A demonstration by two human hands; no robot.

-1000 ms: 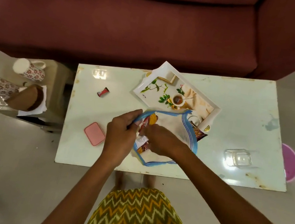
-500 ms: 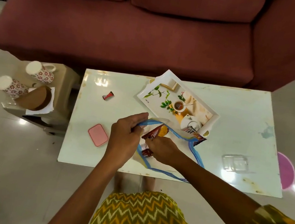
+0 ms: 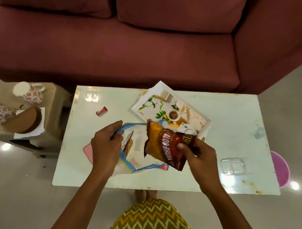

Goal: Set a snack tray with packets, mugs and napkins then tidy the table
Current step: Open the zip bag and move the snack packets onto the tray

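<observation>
Head view: early stage. Right hand (image 3: 197, 158) clamped on orange-and-maroon foil snack packet (image 3: 164, 146), lifted above pale tabletop (image 3: 236, 112); left hand (image 3: 106, 143) pinching blue-handled white bag (image 3: 130, 162). White printed tray (image 3: 141, 104) bare; floral mugs (image 3: 28, 92), napkins unplaced.

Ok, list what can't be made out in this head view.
- Bag contents: mostly hidden by the left hand and snack packet.
- Pink item: partly behind the left hand.
- Tray near corner: covered by the packet.
- Packet lettering: partly under the right hand.
</observation>
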